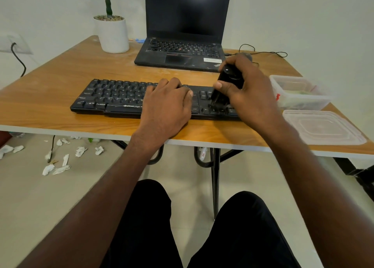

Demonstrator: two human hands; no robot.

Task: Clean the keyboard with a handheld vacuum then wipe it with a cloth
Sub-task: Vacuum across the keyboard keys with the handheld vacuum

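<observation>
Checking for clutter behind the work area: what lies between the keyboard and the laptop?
In the head view, only bare wooden table lies between the keyboard and the laptop.

You see: one keyboard (113, 97), one laptop (182, 51), one handheld vacuum (228, 79), two hands on keyboard – left hand (168, 105), right hand (244, 85). One potted plant (111, 32). One clear plastic container (299, 93), one loose lid (323, 127). On floor: roughly ten crumpled paper scraps (60, 169), exact count unclear.
</observation>
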